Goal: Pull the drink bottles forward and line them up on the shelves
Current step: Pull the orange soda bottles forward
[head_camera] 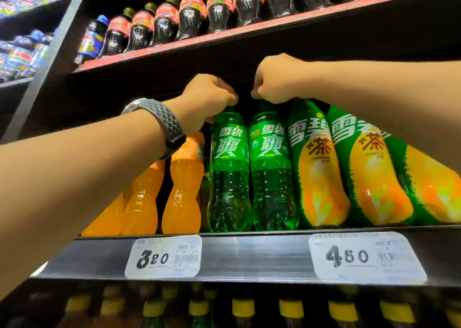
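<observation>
Both arms raised; left hand grips left green bottle, right hand right green bottle.

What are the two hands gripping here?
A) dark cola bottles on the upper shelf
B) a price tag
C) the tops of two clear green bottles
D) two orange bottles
C: the left hand grips the top of the left green bottle, the right hand the right green bottle.

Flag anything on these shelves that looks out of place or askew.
On the top shelf, a blue-label bottle stands at the left end of the row of red-label colas, so it looks misplaced there. Nothing looks spilled or damaged.
</observation>
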